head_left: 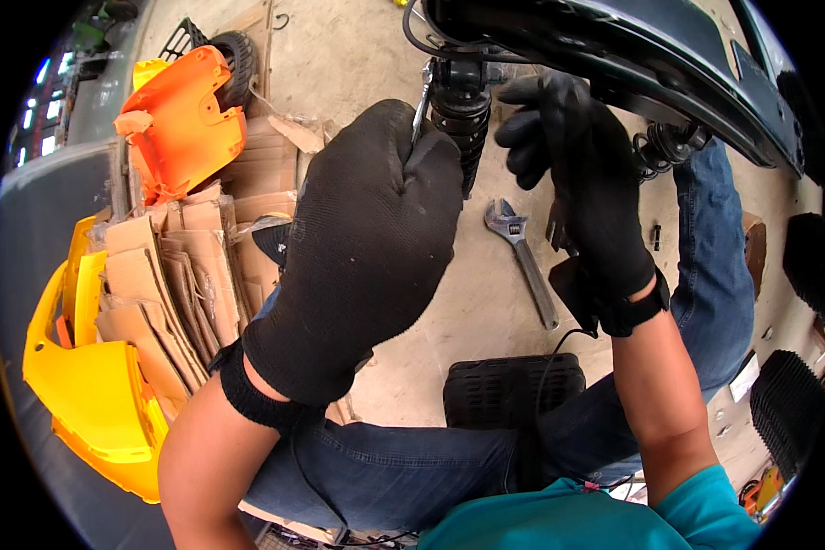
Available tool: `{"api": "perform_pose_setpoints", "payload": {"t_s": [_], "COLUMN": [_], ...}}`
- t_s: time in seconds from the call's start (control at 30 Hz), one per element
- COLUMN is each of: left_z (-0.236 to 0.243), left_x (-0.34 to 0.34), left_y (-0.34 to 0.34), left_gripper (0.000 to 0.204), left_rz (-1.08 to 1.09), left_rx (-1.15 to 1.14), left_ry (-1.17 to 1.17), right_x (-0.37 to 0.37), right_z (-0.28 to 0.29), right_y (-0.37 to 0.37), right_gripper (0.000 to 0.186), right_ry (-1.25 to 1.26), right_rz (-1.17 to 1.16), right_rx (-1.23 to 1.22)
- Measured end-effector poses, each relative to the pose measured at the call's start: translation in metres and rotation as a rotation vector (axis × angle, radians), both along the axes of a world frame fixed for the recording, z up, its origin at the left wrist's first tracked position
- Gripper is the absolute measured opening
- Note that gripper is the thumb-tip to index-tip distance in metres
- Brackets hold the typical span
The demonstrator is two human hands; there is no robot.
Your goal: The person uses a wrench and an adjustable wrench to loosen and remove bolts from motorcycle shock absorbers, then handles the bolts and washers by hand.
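My left hand [376, 238], in a black glove, is closed around a shiny wrench [423, 103]. The tool points up beside the top mount of a black shock absorber [460, 115], which stands upright under a dark vehicle body [605, 55]. To the right of this shock absorber is my right hand [587, 156], also gloved in black. Its fingers are loosely bent and apart, with nothing visible in them, just below the body's edge. An adjustable wrench [526, 261] lies on the floor between my forearms.
Flattened cardboard [170, 284] is stacked at the left, with an orange plastic panel [188, 119] and a yellow panel [110, 394] around it. Behind the right hand sits a second coil spring [655, 151]. A black slatted plastic piece [486, 385] rests on the floor near my legs.
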State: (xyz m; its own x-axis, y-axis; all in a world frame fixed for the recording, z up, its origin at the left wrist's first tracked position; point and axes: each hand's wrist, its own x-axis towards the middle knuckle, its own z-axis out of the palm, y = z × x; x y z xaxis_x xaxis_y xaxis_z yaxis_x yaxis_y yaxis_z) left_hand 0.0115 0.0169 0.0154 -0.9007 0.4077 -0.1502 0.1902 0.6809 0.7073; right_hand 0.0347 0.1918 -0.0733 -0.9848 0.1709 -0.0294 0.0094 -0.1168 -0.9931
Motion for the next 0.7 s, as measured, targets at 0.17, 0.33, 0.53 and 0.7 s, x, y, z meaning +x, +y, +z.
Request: {"api": "perform_pose_setpoints", "payload": {"t_s": [0.17, 0.33, 0.53, 0.7], "left_z": [-0.008, -0.007, -0.005, -0.006], "left_x": [-0.006, -0.004, -0.001, -0.002], "left_y": [-0.007, -0.011, -0.007, -0.005], "left_gripper": [0.014, 0.022, 0.022, 0.018], "left_rz": [-0.389, -0.400, -0.364, -0.343], "left_rx": [-0.238, -0.304, -0.366, -0.302], "left_ry": [0.660, 0.635, 0.582, 0.600], "right_x": [-0.027, -0.031, -0.015, -0.007], "right_z": [-0.010, -0.018, -0.039, -0.050], "right_y": [-0.002, 0.003, 0.009, 0.014], "right_gripper": [0.035, 0.034, 0.017, 0.016], "right_ry": [0.102, 0.090, 0.030, -0.031], "right_rz": [0.082, 0.099, 0.102, 0.028], "right_rx": [0.490, 0.225, 0.165, 0.075]}}
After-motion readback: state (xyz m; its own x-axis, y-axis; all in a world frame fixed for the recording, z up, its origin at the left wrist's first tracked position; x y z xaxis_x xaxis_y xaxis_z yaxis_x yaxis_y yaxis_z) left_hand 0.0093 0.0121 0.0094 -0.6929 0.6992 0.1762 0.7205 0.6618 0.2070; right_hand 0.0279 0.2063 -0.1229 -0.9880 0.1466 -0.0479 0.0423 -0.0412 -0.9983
